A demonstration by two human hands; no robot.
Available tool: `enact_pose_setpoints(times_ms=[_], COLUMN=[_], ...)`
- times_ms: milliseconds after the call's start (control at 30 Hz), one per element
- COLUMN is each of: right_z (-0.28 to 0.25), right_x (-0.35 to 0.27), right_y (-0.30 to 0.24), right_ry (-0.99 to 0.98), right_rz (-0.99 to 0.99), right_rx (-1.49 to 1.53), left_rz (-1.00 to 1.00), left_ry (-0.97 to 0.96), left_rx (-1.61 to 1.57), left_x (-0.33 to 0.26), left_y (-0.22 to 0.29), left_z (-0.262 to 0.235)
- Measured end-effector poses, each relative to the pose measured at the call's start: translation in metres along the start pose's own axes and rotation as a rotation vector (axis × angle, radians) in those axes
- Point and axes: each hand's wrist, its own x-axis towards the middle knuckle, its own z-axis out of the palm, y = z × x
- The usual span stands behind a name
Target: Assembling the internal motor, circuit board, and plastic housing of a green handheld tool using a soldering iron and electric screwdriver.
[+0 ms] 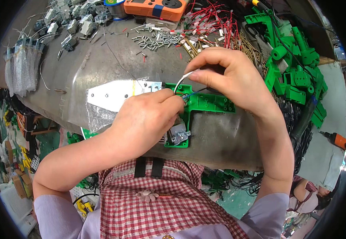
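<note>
A green plastic tool housing half (211, 102) lies open on the bench, its handle to the right. A white pointed metal plate (111, 95), partly in clear film, extends from its left side. My right hand (230, 73) is above the housing, thumb and index finger pinching the upper end of a curved white wire (179, 81). My left hand (149, 115) is closed at the housing, fingertips at the lower ends of the white wire and a blue wire (191, 94); they hide the exact grip. A metal part with a round centre (179, 134) sits in the housing's near end.
Loose screws (157, 40), red wires with white ends (209, 20) and an orange meter (155, 8) lie at the back. Grey components (83, 24) are piled back left, beside bagged parts (23, 67). Green housings (300, 75) heap at right, with an orange-handled screwdriver (337, 140) beyond.
</note>
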Motion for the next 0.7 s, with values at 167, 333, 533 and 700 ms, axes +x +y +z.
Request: enact_pose_setpoints(times_ms=[167, 333, 533, 700], right_z=[0.0, 0.011, 0.002, 0.01], right_x=[0.003, 0.001, -0.009, -0.004], right_y=[0.004, 0.01, -0.015, -0.009], right_ry=[-0.059, -0.054, 0.078, 0.068], right_rz=[0.043, 0.015, -0.236, -0.183], right_rx=[0.087, 0.103, -0.497, -0.317], left_rz=[-0.016, -0.015, -0.037, -0.026], left_ry=[0.006, -0.013, -0.046, -0.023], left_rx=[-0.001, 0.004, 0.026, 0.02], left_x=[0.0, -0.002, 0.001, 0.001], left_y=[0.001, 0.001, 0.002, 0.001], left_z=[-0.001, -0.001, -0.002, -0.001])
